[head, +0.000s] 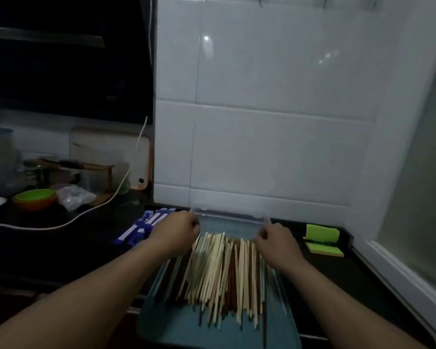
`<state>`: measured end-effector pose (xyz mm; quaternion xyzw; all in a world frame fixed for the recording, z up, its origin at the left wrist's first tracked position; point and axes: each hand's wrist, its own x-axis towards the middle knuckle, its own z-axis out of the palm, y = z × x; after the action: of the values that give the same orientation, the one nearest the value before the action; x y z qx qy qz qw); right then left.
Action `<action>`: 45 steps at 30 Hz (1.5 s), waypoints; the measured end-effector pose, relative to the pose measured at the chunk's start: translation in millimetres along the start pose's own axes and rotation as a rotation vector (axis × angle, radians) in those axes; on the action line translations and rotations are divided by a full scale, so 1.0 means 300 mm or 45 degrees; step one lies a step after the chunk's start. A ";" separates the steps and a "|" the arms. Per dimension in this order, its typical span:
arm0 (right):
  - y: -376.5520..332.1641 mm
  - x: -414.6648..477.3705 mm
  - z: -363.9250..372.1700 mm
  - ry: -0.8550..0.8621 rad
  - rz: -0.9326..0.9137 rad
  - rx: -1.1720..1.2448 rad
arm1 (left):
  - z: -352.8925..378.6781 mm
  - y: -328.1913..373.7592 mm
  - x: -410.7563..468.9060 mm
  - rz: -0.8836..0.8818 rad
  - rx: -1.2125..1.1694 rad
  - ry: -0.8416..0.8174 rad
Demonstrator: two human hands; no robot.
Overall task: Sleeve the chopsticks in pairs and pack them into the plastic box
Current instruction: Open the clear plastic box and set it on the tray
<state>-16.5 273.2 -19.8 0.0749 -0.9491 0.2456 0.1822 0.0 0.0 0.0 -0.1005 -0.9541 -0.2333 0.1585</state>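
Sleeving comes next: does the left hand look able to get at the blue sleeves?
Probably yes: the left hand is right beside the blue sleeves, and nothing stands between them.

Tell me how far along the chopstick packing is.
Done: nothing visible; the chopsticks lie loose and unsleeved on the teal tray, the blue sleeves beside it. In hand: the left hand and right hand grip the clear plastic box by its two ends. Left: all the sleeving and packing.
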 end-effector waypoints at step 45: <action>0.254 0.588 0.162 0.087 0.392 0.709 | 0.220 -0.172 0.599 -0.558 -0.504 0.223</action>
<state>-211.9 306.0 -25.1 -0.0307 -0.8389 0.5231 0.1473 -197.5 7.8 -14.1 0.0991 -0.8719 -0.4509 0.1632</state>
